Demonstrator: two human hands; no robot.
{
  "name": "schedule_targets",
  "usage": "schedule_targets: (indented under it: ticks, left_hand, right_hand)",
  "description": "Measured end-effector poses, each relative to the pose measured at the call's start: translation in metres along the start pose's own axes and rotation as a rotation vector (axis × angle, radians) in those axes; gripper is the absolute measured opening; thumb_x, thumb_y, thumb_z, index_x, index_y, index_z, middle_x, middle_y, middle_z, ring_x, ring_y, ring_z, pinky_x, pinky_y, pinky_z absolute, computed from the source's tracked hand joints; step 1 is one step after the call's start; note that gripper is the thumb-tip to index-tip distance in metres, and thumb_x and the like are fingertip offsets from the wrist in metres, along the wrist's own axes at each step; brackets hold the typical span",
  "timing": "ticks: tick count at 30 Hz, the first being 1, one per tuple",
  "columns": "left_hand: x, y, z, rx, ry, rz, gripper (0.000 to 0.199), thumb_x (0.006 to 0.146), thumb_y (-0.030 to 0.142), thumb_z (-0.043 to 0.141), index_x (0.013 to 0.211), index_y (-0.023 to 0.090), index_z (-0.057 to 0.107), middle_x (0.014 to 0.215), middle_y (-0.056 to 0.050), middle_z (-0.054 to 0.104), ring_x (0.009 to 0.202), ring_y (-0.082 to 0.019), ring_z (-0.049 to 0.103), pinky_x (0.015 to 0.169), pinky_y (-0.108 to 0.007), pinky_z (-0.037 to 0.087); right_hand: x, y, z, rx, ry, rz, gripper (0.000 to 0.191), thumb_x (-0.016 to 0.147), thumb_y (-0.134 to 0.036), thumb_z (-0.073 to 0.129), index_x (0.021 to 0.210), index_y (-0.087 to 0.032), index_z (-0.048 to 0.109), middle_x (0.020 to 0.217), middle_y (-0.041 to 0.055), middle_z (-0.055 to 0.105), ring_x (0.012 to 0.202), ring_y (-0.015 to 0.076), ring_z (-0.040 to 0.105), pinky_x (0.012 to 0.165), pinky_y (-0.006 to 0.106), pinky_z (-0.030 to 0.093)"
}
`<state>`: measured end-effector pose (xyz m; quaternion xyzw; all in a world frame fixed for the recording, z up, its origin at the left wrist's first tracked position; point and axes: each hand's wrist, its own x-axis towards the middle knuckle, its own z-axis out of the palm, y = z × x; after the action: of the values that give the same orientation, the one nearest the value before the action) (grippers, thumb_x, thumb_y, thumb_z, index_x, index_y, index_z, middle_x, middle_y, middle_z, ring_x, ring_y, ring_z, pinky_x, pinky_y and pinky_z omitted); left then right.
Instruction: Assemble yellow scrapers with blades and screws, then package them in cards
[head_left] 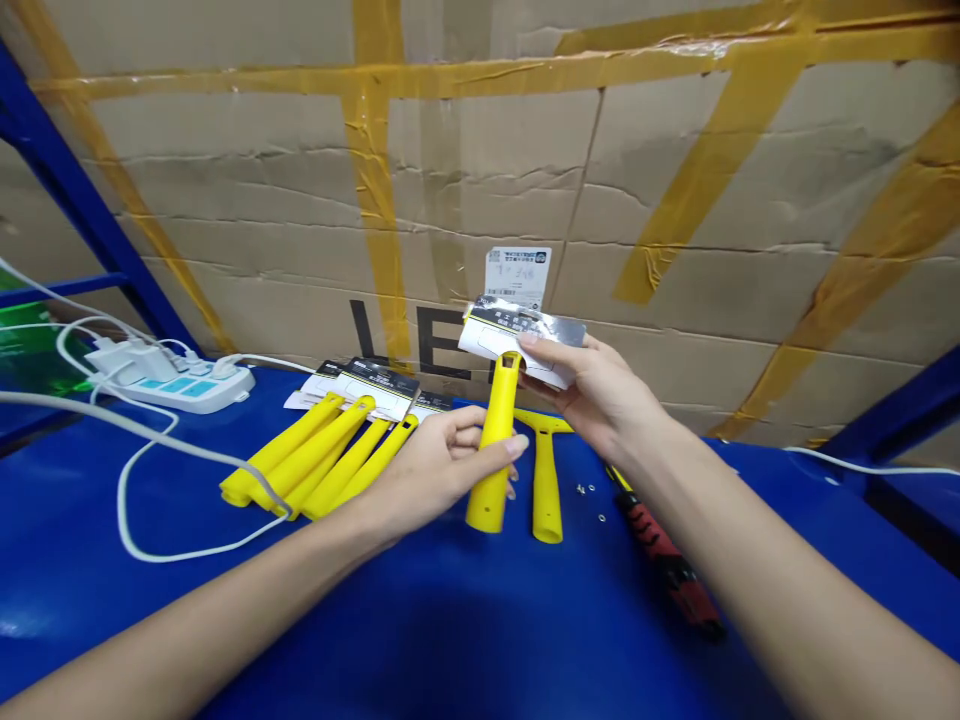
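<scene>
My left hand (450,460) is closed around the hollow yellow handle of a scraper (491,485), with the thumb across its front. A black-and-white printed card (487,338) covers the scraper's head, and my right hand (600,385) pinches the card's right side, thumb on top. Just right of the held handle, a second yellow T-shaped scraper (547,490) lies on the blue table without a card on it. Left of my left hand, several carded yellow scrapers (315,450) lie side by side, handles toward me.
A red-and-black power screwdriver (671,565) lies under my right forearm. Small metal pieces (581,490) are scattered beside the uncarded scraper. A white power strip (195,385) with loose cables (127,500) occupies the left. Behind stands a large taped cardboard box (495,170).
</scene>
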<state>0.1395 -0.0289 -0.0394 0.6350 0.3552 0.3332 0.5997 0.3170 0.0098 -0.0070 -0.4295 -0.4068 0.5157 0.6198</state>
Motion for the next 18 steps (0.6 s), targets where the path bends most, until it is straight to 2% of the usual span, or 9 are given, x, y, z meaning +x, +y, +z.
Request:
schedule_targets:
  ticks: [2,4,7,9,13,16,18]
  left_hand:
    - [-0.004,0.002,-0.024,0.236,0.040,-0.027,0.027,0.087,0.043,0.070,0.092,0.017,0.065,0.080,-0.003,0.071,0.072,-0.018,0.067,0.066,-0.026,0.049]
    - [-0.009,0.004,-0.050,0.530,0.103,0.002,0.033,0.088,0.050,0.065,0.084,0.017,0.068,0.076,-0.002,0.069,0.068,-0.018,0.062,0.057,-0.026,0.040]
    - [-0.018,0.012,-0.085,0.829,0.186,0.021,0.035,0.090,0.052,0.060,0.087,0.020,0.072,0.076,-0.002,0.070,0.067,-0.019,0.062,0.055,-0.027,0.036]
    - [-0.025,0.018,-0.102,0.967,0.237,0.039,0.031,0.088,0.051,0.062,0.093,0.022,0.071,0.075,-0.001,0.070,0.066,-0.019,0.062,0.055,-0.027,0.036]
    - [-0.035,0.023,-0.116,1.182,0.304,0.021,0.030,0.081,0.046,0.069,0.098,0.023,0.060,0.069,0.001,0.066,0.059,-0.019,0.060,0.052,-0.027,0.034]
    - [-0.036,0.020,-0.117,1.390,0.269,-0.064,0.021,0.080,0.040,0.066,0.091,0.024,0.058,0.076,-0.002,0.068,0.065,-0.022,0.062,0.054,-0.029,0.034]
    - [-0.035,0.014,-0.116,1.510,0.245,-0.108,0.019,0.081,0.037,0.064,0.095,0.024,0.059,0.084,-0.004,0.069,0.072,-0.026,0.065,0.058,-0.032,0.038]
  right_hand:
    - [0.016,0.007,0.001,-0.100,-0.005,0.008,0.030,0.066,-0.016,0.085,0.091,-0.020,0.070,0.102,0.0066,0.079,0.092,0.0241,0.076,0.076,0.036,0.064]
    - [0.030,0.014,0.003,-0.185,-0.026,0.019,0.033,0.066,-0.018,0.085,0.096,-0.022,0.072,0.094,0.0058,0.079,0.080,0.0238,0.075,0.064,0.037,0.063]
    - [0.049,0.026,0.015,-0.344,-0.149,-0.006,0.019,0.072,-0.022,0.081,0.090,-0.020,0.074,0.085,0.0064,0.079,0.073,0.0218,0.073,0.062,0.035,0.060]
    - [0.059,0.033,0.029,-0.415,-0.191,-0.041,0.010,0.076,-0.023,0.078,0.085,-0.019,0.074,0.080,0.0054,0.077,0.069,0.0191,0.071,0.061,0.033,0.057]
    - [0.077,0.050,0.065,-0.559,-0.281,-0.135,0.006,0.080,-0.013,0.071,0.084,-0.017,0.074,0.073,0.0023,0.074,0.066,0.0144,0.066,0.063,0.027,0.052]
    - [0.086,0.068,0.086,-0.682,-0.326,-0.197,0.020,0.081,-0.006,0.065,0.096,-0.017,0.072,0.067,-0.0001,0.071,0.067,0.0147,0.065,0.064,0.025,0.050]
    - [0.088,0.084,0.095,-0.754,-0.320,-0.247,0.029,0.080,-0.003,0.062,0.104,-0.018,0.069,0.070,-0.0005,0.071,0.071,0.0154,0.066,0.069,0.026,0.050]
